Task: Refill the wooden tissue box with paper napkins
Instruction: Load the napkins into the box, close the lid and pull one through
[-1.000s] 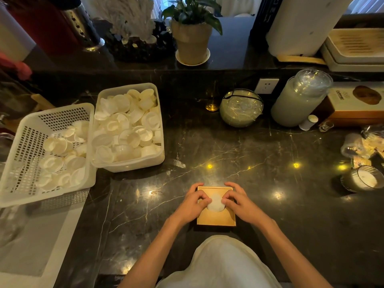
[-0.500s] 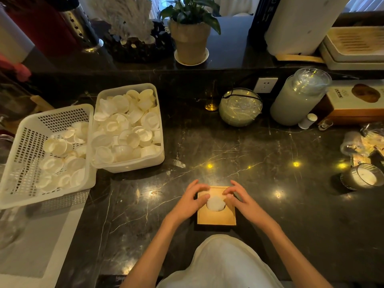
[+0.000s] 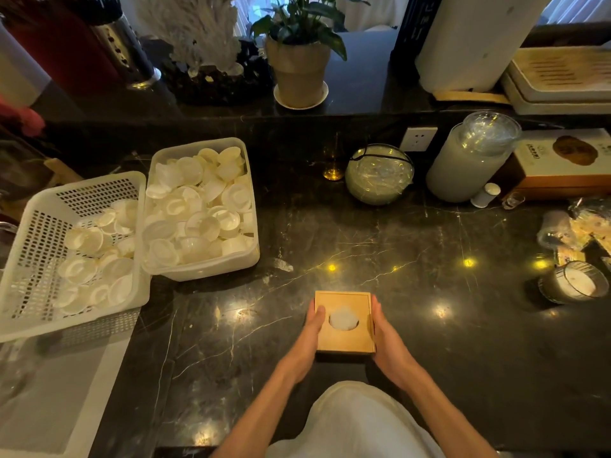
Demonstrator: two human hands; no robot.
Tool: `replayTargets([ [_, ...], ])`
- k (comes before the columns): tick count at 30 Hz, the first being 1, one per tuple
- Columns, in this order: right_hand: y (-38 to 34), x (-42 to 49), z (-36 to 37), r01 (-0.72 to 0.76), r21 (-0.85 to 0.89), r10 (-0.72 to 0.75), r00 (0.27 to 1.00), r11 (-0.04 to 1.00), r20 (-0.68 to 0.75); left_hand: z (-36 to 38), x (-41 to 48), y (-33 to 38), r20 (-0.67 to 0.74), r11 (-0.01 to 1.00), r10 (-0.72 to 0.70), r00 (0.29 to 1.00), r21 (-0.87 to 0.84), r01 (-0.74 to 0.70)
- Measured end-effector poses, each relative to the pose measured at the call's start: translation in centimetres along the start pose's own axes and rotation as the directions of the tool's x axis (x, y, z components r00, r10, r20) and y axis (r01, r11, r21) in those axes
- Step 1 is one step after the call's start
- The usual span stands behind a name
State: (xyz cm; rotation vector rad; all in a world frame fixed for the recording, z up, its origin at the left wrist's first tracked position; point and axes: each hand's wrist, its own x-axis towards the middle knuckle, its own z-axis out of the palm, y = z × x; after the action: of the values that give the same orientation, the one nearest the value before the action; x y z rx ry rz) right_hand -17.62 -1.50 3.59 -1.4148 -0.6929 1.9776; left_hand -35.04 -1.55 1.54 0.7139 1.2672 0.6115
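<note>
The square wooden tissue box [image 3: 344, 338] sits on the dark marble counter [image 3: 429, 325] just in front of me. White napkin paper [image 3: 344, 319] shows through the round hole in its lid. My left hand [image 3: 309, 335] presses against the box's left side with the thumb resting on the lid. Along the box's right side lies my right hand [image 3: 383, 335], its fingers flat against the wood. Both hands clasp the box between them.
At the left stand a white perforated basket [image 3: 43, 226] and a white plastic tub [image 3: 198, 269], both holding small white dishes. A glass bowl [image 3: 379, 175], a tall lidded jar [image 3: 469, 160] and a potted plant [image 3: 299, 71] stand behind. A candle [image 3: 577, 284] sits at the right.
Both hands left the round opening, where the fingers were at the napkin paper, and slid outward to grip the box's left and right sides.
</note>
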Motion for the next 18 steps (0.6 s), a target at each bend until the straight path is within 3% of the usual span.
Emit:
replayTargets([
  [4,-4.7,1.8,1.0,0.081,0.06,-0.081,0.997,0.995,-0.001,-0.9,2.6,5.3,0.032,0.999,0.023,0.999,-0.05,-0.022],
  [9,-11.9,6.3,1.8,0.133,-0.012,-0.133,0.991,0.991,0.033,-2.6,6.6,12.2,0.011,0.99,0.1,0.995,-0.103,-0.098],
  [18,-18.4,15.7,2.3,0.101,0.03,-0.102,0.995,0.994,0.02,-5.2,15.4,18.7,-0.068,0.99,0.085,0.994,-0.109,-0.092],
])
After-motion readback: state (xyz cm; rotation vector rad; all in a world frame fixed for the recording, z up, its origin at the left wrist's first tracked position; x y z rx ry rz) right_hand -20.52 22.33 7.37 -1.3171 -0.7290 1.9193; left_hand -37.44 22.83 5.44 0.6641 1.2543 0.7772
